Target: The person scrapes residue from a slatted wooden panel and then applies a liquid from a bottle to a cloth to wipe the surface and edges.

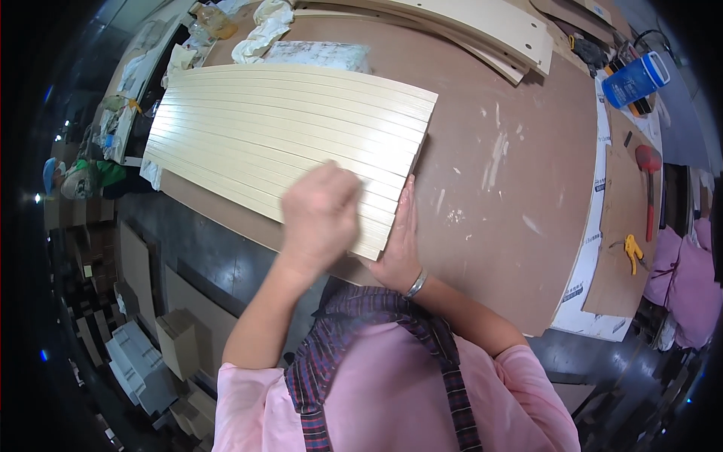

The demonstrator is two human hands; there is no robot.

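Head view: The panel (294,124) lies on the table (504,256). The left hand (322,207) is curled over its near side; blur hides whether it holds anything. The right hand (399,252), half open, steadies its end. Ideally, work lengthwise, pressure even, panel braced.

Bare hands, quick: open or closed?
Left hand: curled, blurred; can't tell whether it holds anything.
Right hand: open, against the cream, grooved, rectangular panel.
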